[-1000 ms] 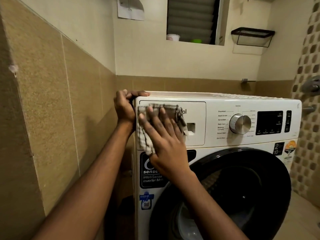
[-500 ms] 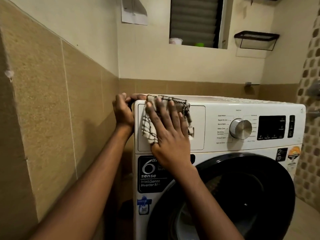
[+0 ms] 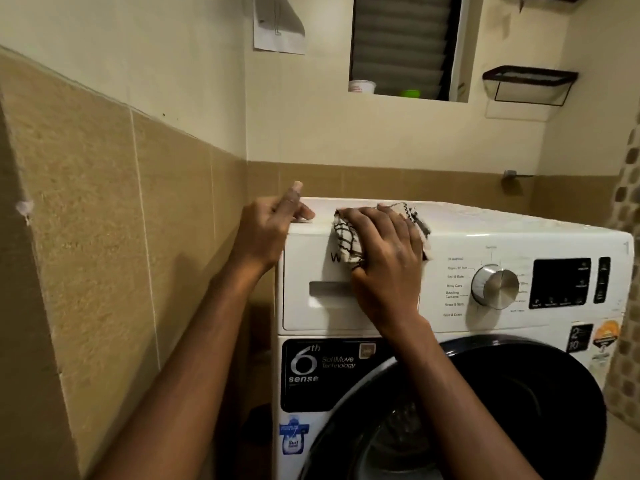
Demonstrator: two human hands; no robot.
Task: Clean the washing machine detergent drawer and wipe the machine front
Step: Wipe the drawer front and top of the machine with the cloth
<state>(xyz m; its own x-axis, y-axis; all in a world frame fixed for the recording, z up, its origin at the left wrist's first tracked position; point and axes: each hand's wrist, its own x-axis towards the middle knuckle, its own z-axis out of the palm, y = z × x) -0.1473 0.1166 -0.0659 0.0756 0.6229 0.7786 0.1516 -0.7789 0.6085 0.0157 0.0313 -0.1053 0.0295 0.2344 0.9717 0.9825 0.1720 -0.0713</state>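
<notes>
While the door (image 3: 485,410) runs off the bottom edge, the right hand (image 3: 384,258) presses a checked cloth (image 3: 346,242) against the drawer (image 3: 311,299) front's upper edge, fingers curled closed over it, hiding most of the logo. Its handle recess is half covered by the wrist. Left hand (image 3: 266,230) grips the washer (image 3: 450,237) top's left corner; the panel labels beside the dial (image 3: 495,285) are blurred.
</notes>
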